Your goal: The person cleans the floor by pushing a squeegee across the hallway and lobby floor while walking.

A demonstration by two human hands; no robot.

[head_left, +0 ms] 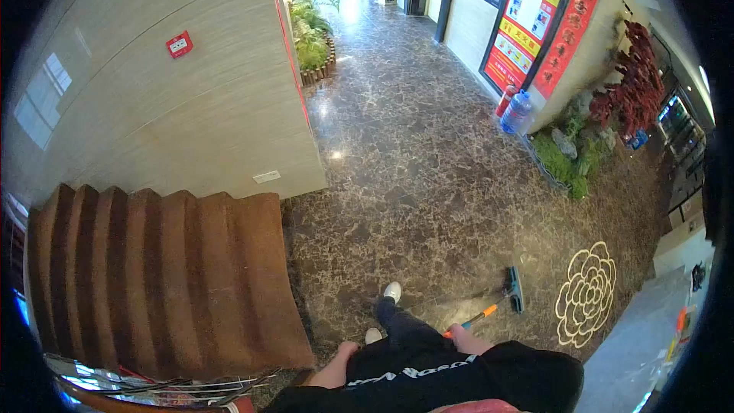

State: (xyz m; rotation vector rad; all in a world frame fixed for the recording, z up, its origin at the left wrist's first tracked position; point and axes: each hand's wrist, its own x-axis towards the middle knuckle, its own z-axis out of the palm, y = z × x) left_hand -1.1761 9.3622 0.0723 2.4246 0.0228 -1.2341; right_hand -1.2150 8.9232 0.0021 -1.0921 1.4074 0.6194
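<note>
My right hand (461,332) is closed round the orange and teal handle of a broom (516,291). Its wide teal head is at the floor, ahead and to the right of my feet. My left hand (349,347) hangs by my left side with the fingers curled in, and I see nothing in it. The carpeted stairs (229,275) are the nearest thing to that hand. Below me show my dark trousers and white shoes, one foot in front of the other on the brown marbled floor (397,183).
Brown stairs rise on the left beside a wall with a red alarm box (180,44). Ahead, potted plants (310,38) line a passage. A blue water bottle (517,112), a red extinguisher (505,99) and a planted rockery (569,153) stand right. A pale counter (627,336) is at lower right.
</note>
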